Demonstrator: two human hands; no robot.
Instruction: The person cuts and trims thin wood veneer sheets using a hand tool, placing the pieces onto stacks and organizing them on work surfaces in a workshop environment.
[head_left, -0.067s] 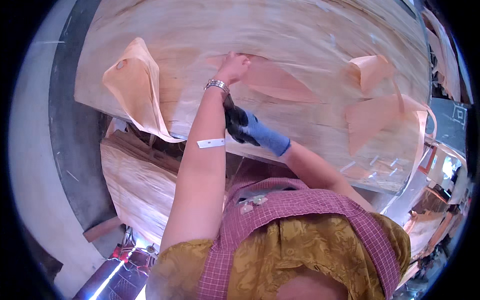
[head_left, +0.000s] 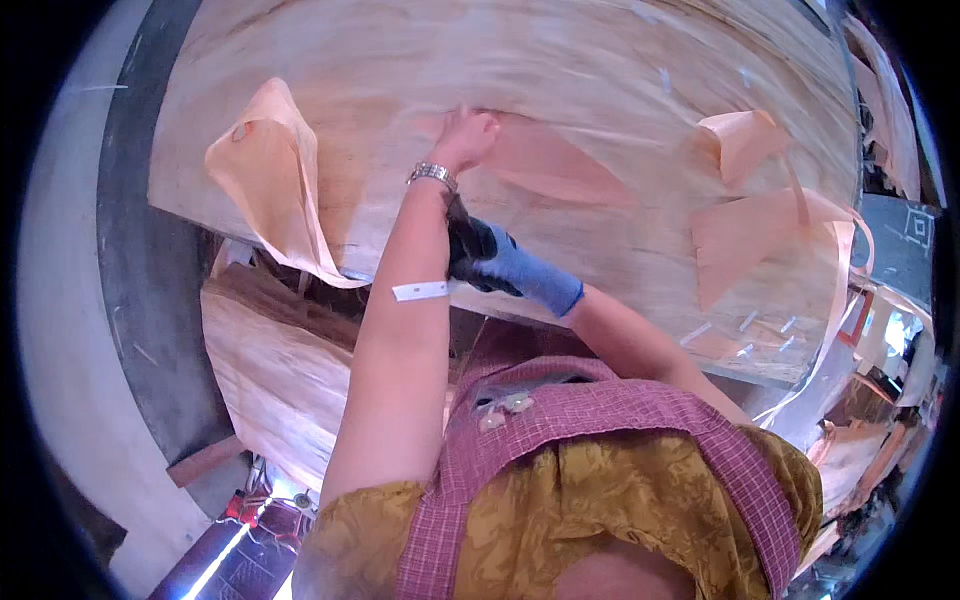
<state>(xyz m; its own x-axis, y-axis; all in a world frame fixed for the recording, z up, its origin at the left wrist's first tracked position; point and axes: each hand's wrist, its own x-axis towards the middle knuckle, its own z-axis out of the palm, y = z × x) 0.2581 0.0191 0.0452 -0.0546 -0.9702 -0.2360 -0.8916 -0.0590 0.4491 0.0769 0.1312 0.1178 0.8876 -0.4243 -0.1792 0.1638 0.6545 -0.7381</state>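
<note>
My left hand point(head_left: 466, 140), bare with a metal watch at the wrist, rests with curled fingers at the upper edge of a pinkish, leaf-shaped area point(head_left: 545, 165) in a large pale veneer sheet point(head_left: 600, 70). A white strip point(head_left: 418, 290) lies on that forearm. Below it, my right hand point(head_left: 490, 258), in a blue glove with dark palm and fingers, is bent on the sheet, partly hidden by my left forearm; whatever it holds is hidden. A peach veneer flap point(head_left: 265, 150) curls at left, and torn pieces point(head_left: 740, 240) lie at right.
A lower veneer stack point(head_left: 265, 355) shows beneath the sheet's near edge at left, beside a grey border point(head_left: 150, 300) and pale band point(head_left: 60, 300). Red-fitted equipment with a bright strip point(head_left: 240, 510) is at lower left. More veneer scraps point(head_left: 860, 450) crowd the right side.
Both hands have shifted very slightly, and my left hand looks a little more blurred. The sheets and loose pieces stay where they were.
</note>
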